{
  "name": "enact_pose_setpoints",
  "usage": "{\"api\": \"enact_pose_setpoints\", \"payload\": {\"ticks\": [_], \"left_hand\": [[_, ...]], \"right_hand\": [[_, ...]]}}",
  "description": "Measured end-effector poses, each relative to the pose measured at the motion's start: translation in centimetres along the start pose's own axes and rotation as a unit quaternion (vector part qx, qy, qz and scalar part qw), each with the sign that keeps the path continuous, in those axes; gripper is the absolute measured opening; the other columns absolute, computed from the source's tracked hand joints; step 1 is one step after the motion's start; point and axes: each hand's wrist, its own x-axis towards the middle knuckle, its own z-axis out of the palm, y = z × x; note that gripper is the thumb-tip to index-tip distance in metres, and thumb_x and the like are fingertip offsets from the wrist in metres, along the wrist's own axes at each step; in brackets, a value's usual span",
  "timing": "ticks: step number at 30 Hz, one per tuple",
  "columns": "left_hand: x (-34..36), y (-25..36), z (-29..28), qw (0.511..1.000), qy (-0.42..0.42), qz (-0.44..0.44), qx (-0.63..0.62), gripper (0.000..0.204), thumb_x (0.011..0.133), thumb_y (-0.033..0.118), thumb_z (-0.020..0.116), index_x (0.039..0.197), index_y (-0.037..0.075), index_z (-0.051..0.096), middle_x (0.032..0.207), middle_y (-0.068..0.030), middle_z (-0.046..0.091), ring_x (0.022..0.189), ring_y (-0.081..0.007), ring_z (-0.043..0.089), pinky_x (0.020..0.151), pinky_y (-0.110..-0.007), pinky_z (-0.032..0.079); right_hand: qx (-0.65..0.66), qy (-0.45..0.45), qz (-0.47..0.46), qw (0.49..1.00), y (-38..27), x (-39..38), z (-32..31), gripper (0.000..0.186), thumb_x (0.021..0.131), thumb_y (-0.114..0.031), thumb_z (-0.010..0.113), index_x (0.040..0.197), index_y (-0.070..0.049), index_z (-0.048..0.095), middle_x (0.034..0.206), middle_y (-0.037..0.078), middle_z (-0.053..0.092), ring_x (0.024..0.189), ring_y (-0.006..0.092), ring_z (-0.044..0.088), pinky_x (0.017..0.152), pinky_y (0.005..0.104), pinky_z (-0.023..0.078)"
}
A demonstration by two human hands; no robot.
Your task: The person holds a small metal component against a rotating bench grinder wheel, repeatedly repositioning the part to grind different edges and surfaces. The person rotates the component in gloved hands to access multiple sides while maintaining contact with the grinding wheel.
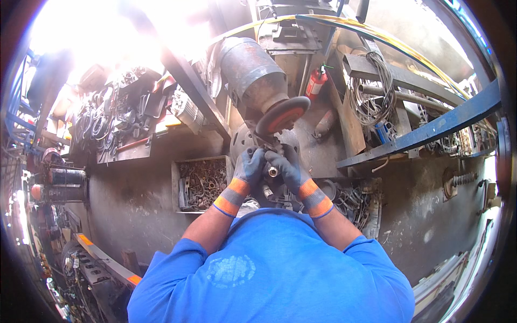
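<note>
Both my hands wear dark grey work gloves with orange-striped cuffs and meet in front of me, under a dark round wheel with an orange-red face (285, 119). The wheel sits on the end of a large grey cylindrical motor (250, 62). My left hand (249, 166) has its fingers curled around a dark metal part. From the other side my right hand (289, 166) closes on the same metal part (273, 171). A bright, hollow round end of it shows between the gloves. The gloves hide most of its shape. Whether it touches the wheel I cannot tell.
A box of rusty small metal parts (203, 184) lies left of my hands, more metal scraps (353, 207) to the right. A red fire extinguisher (316, 82) stands behind the wheel. A blue beam (425, 129) and coiled cable (374, 91) are at right; cluttered tools hang left.
</note>
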Motion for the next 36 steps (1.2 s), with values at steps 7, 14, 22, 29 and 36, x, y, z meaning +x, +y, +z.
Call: {"api": "enact_pose_setpoints", "payload": {"ticks": [7,14,22,29,36], "left_hand": [[0.6,1.4,-1.0,0.993,-0.043,-0.068,-0.084,0.03,0.091,0.024,0.046,0.095,0.0,0.064,0.091,-0.0149,0.067,0.085,-0.0192,0.063,0.073,-0.034,0.049],[1.9,-0.4,-1.1,0.989,-0.035,-0.09,-0.114,0.034,0.091,0.028,0.051,0.09,-0.004,0.064,0.075,-0.004,0.06,0.069,-0.0106,0.053,0.061,-0.028,0.044],[2.9,-0.6,-2.7,0.988,-0.091,-0.048,-0.114,0.039,0.091,0.03,0.054,0.101,-0.006,0.064,0.085,-0.0089,0.066,0.077,-0.0129,0.059,0.069,-0.029,0.049],[2.0,0.1,-2.6,0.984,-0.116,-0.057,-0.125,0.039,0.09,0.031,0.055,0.099,-0.006,0.065,0.083,-0.0075,0.066,0.076,-0.0124,0.059,0.068,-0.029,0.049],[2.1,1.1,-3.2,0.987,-0.089,-0.059,-0.122,0.038,0.091,0.03,0.054,0.097,-0.006,0.064,0.079,-0.0085,0.064,0.074,-0.0115,0.058,0.067,-0.03,0.048]], "right_hand": [[-0.008,0.059,-0.019,0.998,2.5,1.2,0.2,0.033,0.079,-0.025,0.061,0.095,0.003,0.061,0.088,0.006,0.062,0.082,0.0137,0.057,0.073,0.0304,0.048],[-0.001,0.075,-0.059,0.995,4.0,2.2,0.6,0.031,0.081,-0.023,0.058,0.099,0.003,0.061,0.09,0.006,0.062,0.082,0.0142,0.058,0.074,0.0296,0.047],[0.054,0.069,-0.018,0.996,2.6,1.5,1.6,0.034,0.087,-0.025,0.064,0.11,0.001,0.06,0.094,0.003,0.062,0.083,0.0106,0.057,0.072,0.0254,0.047],[0.037,0.073,0.002,0.997,2.7,0.1,1.0,0.036,0.088,-0.027,0.065,0.111,0.0,0.06,0.093,0.002,0.062,0.082,0.0082,0.056,0.07,0.0241,0.047],[0.043,0.066,-0.026,0.997,1.8,1.0,1.4,0.027,0.087,-0.025,0.065,0.1,-0.001,0.063,0.084,-0.002,0.06,0.076,0.0056,0.052,0.064,0.0229,0.045]]}}
